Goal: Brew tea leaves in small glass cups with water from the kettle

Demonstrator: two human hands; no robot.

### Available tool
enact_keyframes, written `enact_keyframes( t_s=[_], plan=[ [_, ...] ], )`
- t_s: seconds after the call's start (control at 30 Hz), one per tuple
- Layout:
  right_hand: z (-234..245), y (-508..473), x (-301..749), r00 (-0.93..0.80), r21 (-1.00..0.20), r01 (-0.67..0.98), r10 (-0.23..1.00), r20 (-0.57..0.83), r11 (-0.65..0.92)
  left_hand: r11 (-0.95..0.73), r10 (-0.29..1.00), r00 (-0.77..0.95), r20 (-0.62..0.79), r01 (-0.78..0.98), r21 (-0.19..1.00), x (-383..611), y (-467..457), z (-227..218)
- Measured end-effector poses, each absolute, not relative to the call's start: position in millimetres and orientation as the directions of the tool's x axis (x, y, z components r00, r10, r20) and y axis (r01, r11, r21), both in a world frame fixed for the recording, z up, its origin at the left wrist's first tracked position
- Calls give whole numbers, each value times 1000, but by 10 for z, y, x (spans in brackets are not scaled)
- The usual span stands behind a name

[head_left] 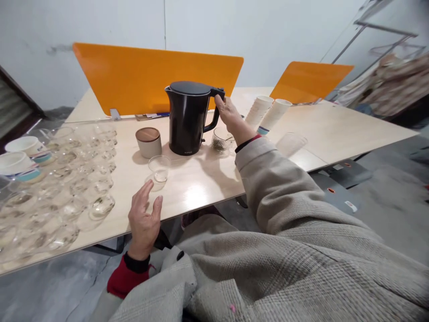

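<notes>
A black electric kettle (pixel 187 120) stands upright with its spout to the left and its lid down; I cannot tell whether its base touches the table. My right hand (pixel 231 116) is wrapped round the top of the kettle's handle. Near the table's front edge, my left hand (pixel 145 219) has its fingers apart and holds nothing. Just beyond those fingertips sits a small clear plastic cup (pixel 159 169). Behind the cup is a grey canister (pixel 149 145) with a wooden lid. A ribbed glass bowl (pixel 221 141) with dark bits in it, perhaps tea leaves, lies right of the kettle.
Many clear cups (pixel 70 179) crowd the table's left side, with paper cups (pixel 23 152) among them. Stacked paper cups (pixel 268 114) lean at the right, near a clear cup stack (pixel 291 144). Orange divider panels (pixel 134 80) rise behind.
</notes>
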State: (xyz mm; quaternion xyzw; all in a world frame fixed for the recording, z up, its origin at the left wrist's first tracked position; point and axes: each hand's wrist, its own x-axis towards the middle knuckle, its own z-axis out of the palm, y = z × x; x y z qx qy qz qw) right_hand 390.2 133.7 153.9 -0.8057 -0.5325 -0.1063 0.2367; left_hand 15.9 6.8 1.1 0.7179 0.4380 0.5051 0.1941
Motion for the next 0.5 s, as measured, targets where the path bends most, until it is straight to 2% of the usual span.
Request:
enact_keyframes(
  t_s=[0.1,0.2,0.33,0.5],
  plan=[
    [1543,1035,3972,491,-317,866,781,387,-387,-508,839,67,541,452,733,100,155,0],
    [1529,691,3993,494,-171,869,799,342,-464,-468,869,83,489,461,754,81,296,-13],
    [1539,439,3924,507,11,853,836,210,-521,-424,901,116,418,445,789,160,531,-27],
    [1586,437,3777,543,117,823,830,127,-556,-316,946,160,281,274,908,343,737,0]
  ],
)
